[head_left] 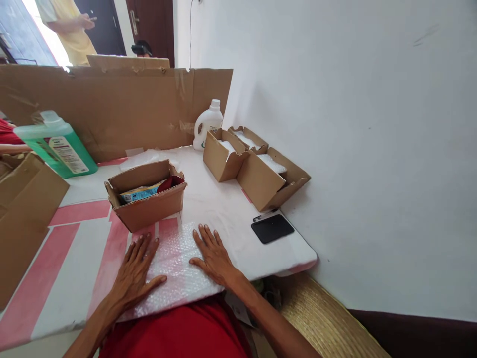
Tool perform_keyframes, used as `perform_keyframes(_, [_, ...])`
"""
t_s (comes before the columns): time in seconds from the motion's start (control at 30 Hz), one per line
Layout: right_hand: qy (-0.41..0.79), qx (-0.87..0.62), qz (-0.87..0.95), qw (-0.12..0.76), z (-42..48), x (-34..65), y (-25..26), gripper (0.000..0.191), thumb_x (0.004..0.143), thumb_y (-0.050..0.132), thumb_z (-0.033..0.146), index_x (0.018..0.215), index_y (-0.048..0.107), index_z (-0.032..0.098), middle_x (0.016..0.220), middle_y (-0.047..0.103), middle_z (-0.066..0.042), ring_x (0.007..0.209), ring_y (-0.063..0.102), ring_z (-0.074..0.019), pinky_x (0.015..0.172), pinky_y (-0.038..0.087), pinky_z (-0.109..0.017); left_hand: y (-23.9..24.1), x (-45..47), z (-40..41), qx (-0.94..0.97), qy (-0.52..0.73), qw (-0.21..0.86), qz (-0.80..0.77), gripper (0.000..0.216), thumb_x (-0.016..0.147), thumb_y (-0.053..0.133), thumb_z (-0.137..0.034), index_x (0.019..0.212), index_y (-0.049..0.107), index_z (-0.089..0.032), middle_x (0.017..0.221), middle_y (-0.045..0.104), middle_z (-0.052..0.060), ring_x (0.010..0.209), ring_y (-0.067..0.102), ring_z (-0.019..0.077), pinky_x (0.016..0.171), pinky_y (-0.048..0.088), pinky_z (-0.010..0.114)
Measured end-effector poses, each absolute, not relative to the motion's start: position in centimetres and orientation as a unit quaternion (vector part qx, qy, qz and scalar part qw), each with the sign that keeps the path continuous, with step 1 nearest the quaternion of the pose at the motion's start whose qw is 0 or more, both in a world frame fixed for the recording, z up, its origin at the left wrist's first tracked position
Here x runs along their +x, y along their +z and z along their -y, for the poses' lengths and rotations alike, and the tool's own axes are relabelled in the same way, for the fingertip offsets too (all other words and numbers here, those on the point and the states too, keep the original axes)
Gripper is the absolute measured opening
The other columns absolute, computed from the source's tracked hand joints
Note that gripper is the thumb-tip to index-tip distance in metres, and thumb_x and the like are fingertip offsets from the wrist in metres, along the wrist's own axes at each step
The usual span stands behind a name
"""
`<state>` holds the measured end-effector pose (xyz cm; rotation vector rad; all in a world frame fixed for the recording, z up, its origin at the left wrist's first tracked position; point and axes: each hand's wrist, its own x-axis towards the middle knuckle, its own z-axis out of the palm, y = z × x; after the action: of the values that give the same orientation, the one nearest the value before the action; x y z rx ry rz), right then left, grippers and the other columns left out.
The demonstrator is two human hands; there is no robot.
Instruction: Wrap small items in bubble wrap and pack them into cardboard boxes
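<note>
A clear sheet of bubble wrap [175,263] lies flat at the table's front edge. My left hand [136,273] rests palm down along its left side, fingers stretched and thumb pointing inward. On its right side lies my right hand [214,253], also flat with fingers spread. Just beyond my left fingertips stands an open cardboard box [149,211]. Inside it are a blue-and-yellow packet [143,192] and a dark red item [169,184]. To the right of my right hand, a black phone-like slab [272,228] lies on the table, with a small dark object partly behind it.
Several cardboard boxes [261,186] holding bubble-wrapped items stand by the wall. A white jug [208,122] is behind them. At left are a green-liquid bottle [70,154] and a large carton [26,219]. A cardboard panel [122,109] lines the back; a person [74,30] stands beyond.
</note>
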<state>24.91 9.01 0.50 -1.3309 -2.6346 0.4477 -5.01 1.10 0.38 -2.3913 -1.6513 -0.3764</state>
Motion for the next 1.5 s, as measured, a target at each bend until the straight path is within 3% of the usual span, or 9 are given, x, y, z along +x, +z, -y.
perform_keyframes(0.1, [0.184, -0.435, 0.879, 0.068, -8.4, 27.3, 1.4, 0.084, 0.097, 0.049, 0.066, 0.162, 0.022, 0.020, 0.169, 0.011, -0.015, 0.157, 0.008, -0.0325, 0.125, 0.019, -0.055, 1.6, -6.8, 0.3, -0.810, -0.144, 0.118, 0.556, 0.099, 0.085, 0.057, -0.066, 0.161, 0.019, -0.016, 0.165, 0.029, 0.018, 0.151, 0.029, 0.0370, 0.121, 0.025, 0.052])
perform_keyframes(0.3, [0.207, -0.303, 0.930, 0.017, -7.8, 30.6, 2.2, 0.118, 0.074, 0.071, 0.075, 0.163, 0.017, 0.020, 0.170, 0.007, -0.013, 0.156, -0.002, -0.0365, 0.125, 0.011, -0.055, 3.1, -8.6, 4.9, -0.876, -0.108, 0.085, 0.462, 0.100, 0.081, 0.061, -0.070, 0.157, 0.031, -0.012, 0.162, 0.036, 0.017, 0.149, 0.035, 0.0323, 0.124, 0.021, 0.042])
perform_keyframes(0.43, [0.184, -0.263, 0.947, -0.016, -7.4, 30.7, 1.3, 0.104, 0.081, 0.073, 0.058, 0.163, 0.019, 0.022, 0.169, 0.014, -0.011, 0.157, 0.004, -0.0345, 0.125, 0.007, -0.054, 2.0, -8.6, 5.8, -0.871, -0.129, 0.093, 0.464, 0.074, 0.091, 0.055, -0.039, 0.157, 0.032, -0.015, 0.162, 0.038, 0.014, 0.149, 0.036, 0.0281, 0.122, 0.026, 0.040])
perform_keyframes(0.63, [0.191, -0.277, 0.941, 0.019, -6.2, 31.4, 1.3, 0.083, 0.091, 0.064, 0.054, 0.160, 0.029, 0.025, 0.168, 0.020, -0.008, 0.157, 0.010, -0.0316, 0.125, 0.012, -0.053, 1.0, -8.1, 6.2, -0.837, -0.204, 0.039, 0.507, 0.063, 0.093, 0.048, -0.024, 0.155, 0.038, -0.027, 0.153, 0.050, 0.009, 0.142, 0.046, 0.0257, 0.114, 0.039, 0.041])
perform_keyframes(0.83, [0.198, -0.316, 0.923, 0.089, -5.6, 31.1, 1.3, 0.059, 0.097, 0.059, 0.042, 0.153, 0.045, 0.028, 0.161, 0.039, -0.007, 0.153, 0.028, -0.0280, 0.123, 0.024, -0.053, 1.1, -8.5, 5.7, -0.822, -0.235, 0.023, 0.518, 0.049, 0.093, 0.053, -0.021, 0.140, 0.055, -0.032, 0.139, 0.063, 0.006, 0.128, 0.059, 0.0232, 0.101, 0.051, 0.037])
perform_keyframes(0.97, [0.199, -0.349, 0.893, 0.201, -5.4, 30.3, 0.2, 0.034, 0.101, 0.055, 0.031, 0.132, 0.067, 0.030, 0.141, 0.063, -0.007, 0.141, 0.049, -0.0266, 0.115, 0.039, -0.052, 1.1, -8.7, 5.3, -0.821, -0.264, 0.034, 0.505, 0.041, 0.092, 0.054, -0.018, 0.130, 0.063, -0.031, 0.129, 0.070, 0.005, 0.125, 0.062, 0.0212, 0.097, 0.053, 0.035])
perform_keyframes(1.07, [0.224, -0.382, 0.848, 0.290, -5.1, 29.4, -0.5, 0.026, 0.102, 0.053, 0.032, 0.115, 0.075, 0.028, 0.128, 0.072, -0.007, 0.131, 0.057, -0.0267, 0.110, 0.043, -0.052, 0.9, -8.2, 5.4, -0.799, -0.293, 0.034, 0.524, 0.029, 0.093, 0.056, -0.021, 0.118, 0.068, -0.030, 0.122, 0.073, 0.003, 0.120, 0.066, 0.0210, 0.095, 0.054, 0.036])
perform_keyframes(1.27, [0.243, -0.477, 0.753, 0.383, -4.2, 26.7, -0.3, 0.020, 0.099, 0.055, 0.028, 0.092, 0.073, 0.023, 0.110, 0.075, -0.008, 0.117, 0.062, -0.0269, 0.105, 0.046, -0.049, 0.4, -6.3, 5.1, -0.689, -0.364, 0.018, 0.627, 0.018, 0.093, 0.060, -0.038, 0.089, 0.070, -0.024, 0.101, 0.075, 0.006, 0.099, 0.070, 0.0241, 0.087, 0.055, 0.041])
perform_keyframes(1.5, [0.183, -0.555, 0.708, 0.398, -3.6, 24.1, 0.1, 0.016, 0.093, 0.051, 0.018, 0.081, 0.061, 0.022, 0.108, 0.069, -0.009, 0.107, 0.060, -0.0259, 0.097, 0.047, -0.044, 1.0, -4.3, 4.2, -0.626, -0.346, 0.031, 0.698, 0.026, 0.094, 0.055, -0.044, 0.083, 0.065, -0.023, 0.088, 0.072, 0.006, 0.089, 0.065, 0.0262, 0.081, 0.047, 0.042])
